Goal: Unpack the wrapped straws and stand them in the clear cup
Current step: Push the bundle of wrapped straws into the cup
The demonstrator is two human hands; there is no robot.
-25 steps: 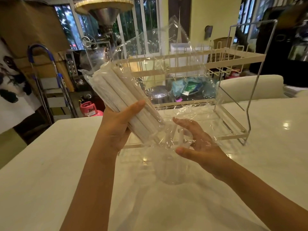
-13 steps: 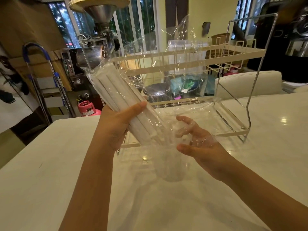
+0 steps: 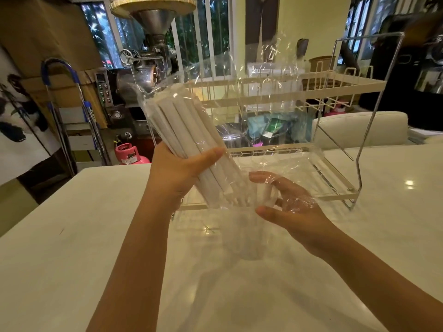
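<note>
Two bare hands are working over a glossy white table point(image 3: 72, 236) here. The left hand point(image 3: 177, 173) is wrapping around a fat bundle of white paper-wrapped straws point(image 3: 187, 140), thumb pressing across the front of it, so that hand is clamped on the bundle. The straws are tilting, top ends leaning up and to the left, bottom ends pointing down toward the middle of the table. A crinkly clear plastic wrapper point(image 3: 263, 92) is hanging around the bundle and billowing up and off to the right, catching the light, and part of it is draping over the other hand.

The right hand point(image 3: 290, 207) is sitting just beside the lower ends of the straws with fingers spread and thumb out, not squeezing anything as far as I can see, though the film is lying over its fingers. Can't tell if it's actually pinching the plastic.

The clear plastic cup point(image 3: 247, 236) is standing on the table right below the bundle's lower tips, between the two hands. It's really hard to make out since it's see-through and a bit blurred, and I can't tell whether the straw tips are already inside its rim.

Behind all that a cream two-tier wire dish rack point(image 3: 335, 87) is standing on the table.
</note>
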